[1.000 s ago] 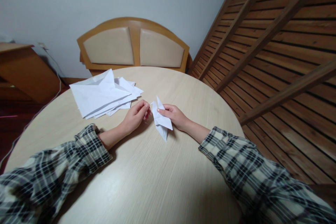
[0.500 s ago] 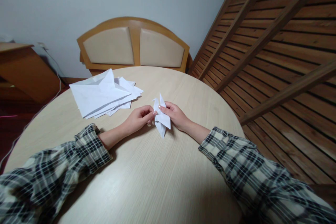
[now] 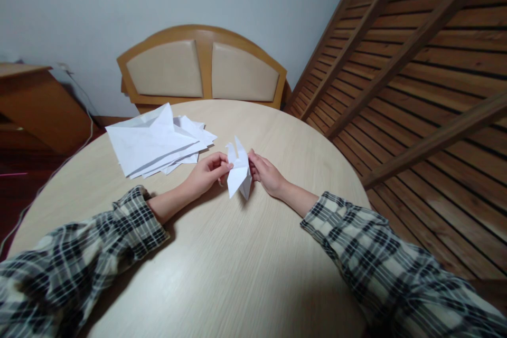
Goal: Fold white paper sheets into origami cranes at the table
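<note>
A folded white paper crane (image 3: 240, 171) is held above the table in front of me, its two narrow points upward and its wings spread toward me. On its left side, my left hand (image 3: 208, 171) pinches the paper between thumb and fingers. My right hand (image 3: 267, 173) is closed at the crane's right edge, thumb and fingertips against the paper; the exact contact is partly hidden. Left of the crane, beyond my left hand, lies a stack of folded white paper sheets (image 3: 154, 140).
The round pale wooden table (image 3: 222, 274) carries the paper. Behind it stands a wooden headboard (image 3: 206, 63) with cream panels against the wall. Slatted wooden boards (image 3: 415, 90) rise at the right. A cabinet (image 3: 43, 105) and a cable (image 3: 90, 127) are at the left.
The crane has turned and tilted, its wings now opened out more toward me. My right thumb has moved from on top of the paper to its right edge. My left hand has shifted slightly left.
</note>
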Demonstrator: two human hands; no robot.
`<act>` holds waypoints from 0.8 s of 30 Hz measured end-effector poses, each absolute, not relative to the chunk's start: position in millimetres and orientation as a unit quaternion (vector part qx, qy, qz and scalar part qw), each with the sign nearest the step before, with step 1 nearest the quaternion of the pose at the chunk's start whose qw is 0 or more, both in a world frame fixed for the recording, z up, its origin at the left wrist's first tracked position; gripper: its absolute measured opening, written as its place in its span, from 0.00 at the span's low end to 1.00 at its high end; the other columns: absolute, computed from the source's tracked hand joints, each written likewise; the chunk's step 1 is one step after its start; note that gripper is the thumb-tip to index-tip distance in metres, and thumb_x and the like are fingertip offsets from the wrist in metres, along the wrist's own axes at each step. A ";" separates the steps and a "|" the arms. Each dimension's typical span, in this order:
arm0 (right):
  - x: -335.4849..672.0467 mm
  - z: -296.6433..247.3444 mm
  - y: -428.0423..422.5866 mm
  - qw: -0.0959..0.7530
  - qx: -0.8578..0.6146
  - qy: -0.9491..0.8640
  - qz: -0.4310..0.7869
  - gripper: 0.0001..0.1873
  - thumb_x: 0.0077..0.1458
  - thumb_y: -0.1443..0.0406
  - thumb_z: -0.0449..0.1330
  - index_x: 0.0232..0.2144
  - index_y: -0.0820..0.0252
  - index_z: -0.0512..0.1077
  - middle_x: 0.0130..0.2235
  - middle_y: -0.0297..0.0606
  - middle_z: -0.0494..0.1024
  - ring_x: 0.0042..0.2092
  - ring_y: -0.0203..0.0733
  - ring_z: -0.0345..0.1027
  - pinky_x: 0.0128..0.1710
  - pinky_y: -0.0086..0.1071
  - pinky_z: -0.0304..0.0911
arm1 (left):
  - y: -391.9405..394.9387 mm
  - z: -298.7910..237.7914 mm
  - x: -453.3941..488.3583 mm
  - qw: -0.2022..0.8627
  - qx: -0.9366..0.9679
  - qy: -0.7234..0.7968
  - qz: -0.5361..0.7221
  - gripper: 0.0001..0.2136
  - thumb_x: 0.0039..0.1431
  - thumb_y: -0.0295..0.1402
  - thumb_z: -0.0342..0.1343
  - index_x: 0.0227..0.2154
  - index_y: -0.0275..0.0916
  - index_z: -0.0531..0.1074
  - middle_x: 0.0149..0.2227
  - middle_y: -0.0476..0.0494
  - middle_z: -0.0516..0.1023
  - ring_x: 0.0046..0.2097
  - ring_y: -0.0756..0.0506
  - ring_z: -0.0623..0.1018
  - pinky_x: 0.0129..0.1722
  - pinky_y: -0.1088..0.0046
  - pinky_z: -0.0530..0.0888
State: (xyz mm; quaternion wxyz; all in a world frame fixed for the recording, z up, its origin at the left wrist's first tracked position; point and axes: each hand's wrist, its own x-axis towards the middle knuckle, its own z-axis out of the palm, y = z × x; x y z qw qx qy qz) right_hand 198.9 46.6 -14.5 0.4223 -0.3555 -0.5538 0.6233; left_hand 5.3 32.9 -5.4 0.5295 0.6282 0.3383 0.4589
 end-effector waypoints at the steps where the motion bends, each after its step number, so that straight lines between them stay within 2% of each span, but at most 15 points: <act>1: 198.9 -14.2 46.5 0.423 -0.351 -0.558 0.622 0.31 0.50 0.36 0.60 0.32 0.57 0.69 0.28 0.33 0.69 0.29 0.35 0.61 0.26 0.28 0.57 | 33.1 -5.5 5.1 0.536 0.616 0.338 0.468 0.12 0.55 0.39 0.64 0.32 0.37 0.70 0.22 0.54 0.68 0.23 0.53 0.66 0.23 0.77 0.63; 6: 198.1 -13.2 44.5 0.388 -0.328 -0.593 0.625 0.30 0.50 0.37 0.61 0.34 0.58 0.73 0.32 0.35 0.74 0.32 0.37 0.66 0.31 0.31 0.62 | 31.4 -3.0 4.0 0.565 0.562 0.341 0.499 0.09 0.55 0.36 0.62 0.33 0.38 0.69 0.24 0.53 0.68 0.24 0.53 0.67 0.24 0.77 0.64; 9: 198.3 -12.0 43.5 0.369 -0.326 -0.601 0.629 0.34 0.51 0.34 0.56 0.31 0.58 0.73 0.31 0.36 0.75 0.32 0.38 0.66 0.33 0.33 0.62 | 29.4 -1.5 4.1 0.575 0.547 0.344 0.501 0.08 0.56 0.34 0.60 0.33 0.40 0.67 0.25 0.54 0.67 0.25 0.53 0.66 0.24 0.77 0.64; 12: 199.1 -9.7 42.8 0.340 -0.329 -0.612 0.634 0.39 0.50 0.29 0.48 0.30 0.57 0.73 0.29 0.36 0.75 0.31 0.38 0.65 0.31 0.33 0.60 | 28.7 -1.9 4.4 0.584 0.542 0.344 0.497 0.08 0.57 0.35 0.59 0.35 0.40 0.66 0.27 0.53 0.67 0.26 0.52 0.67 0.25 0.76 0.65; 14: 199.5 -8.5 42.6 0.329 -0.327 -0.624 0.629 0.40 0.49 0.28 0.47 0.29 0.57 0.72 0.27 0.36 0.75 0.29 0.38 0.65 0.30 0.32 0.59 | 29.2 -2.8 4.4 0.586 0.539 0.344 0.498 0.07 0.57 0.35 0.58 0.35 0.40 0.66 0.28 0.52 0.68 0.27 0.52 0.68 0.26 0.76 0.66; 19: 199.2 -8.7 43.0 0.353 -0.337 -0.643 0.590 0.33 0.52 0.33 0.54 0.28 0.57 0.69 0.24 0.32 0.71 0.27 0.37 0.61 0.29 0.32 0.57 | 30.7 -3.1 3.7 0.581 0.540 0.347 0.500 0.07 0.57 0.35 0.59 0.33 0.40 0.66 0.28 0.51 0.67 0.28 0.52 0.67 0.26 0.77 0.64; 24: 199.4 -6.8 42.3 0.345 -0.317 -0.639 0.610 0.25 0.54 0.41 0.60 0.32 0.57 0.70 0.28 0.31 0.69 0.28 0.34 0.60 0.29 0.31 0.59 | 30.9 -3.6 3.0 0.580 0.543 0.359 0.490 0.08 0.57 0.35 0.58 0.33 0.40 0.65 0.28 0.52 0.65 0.28 0.51 0.66 0.26 0.76 0.64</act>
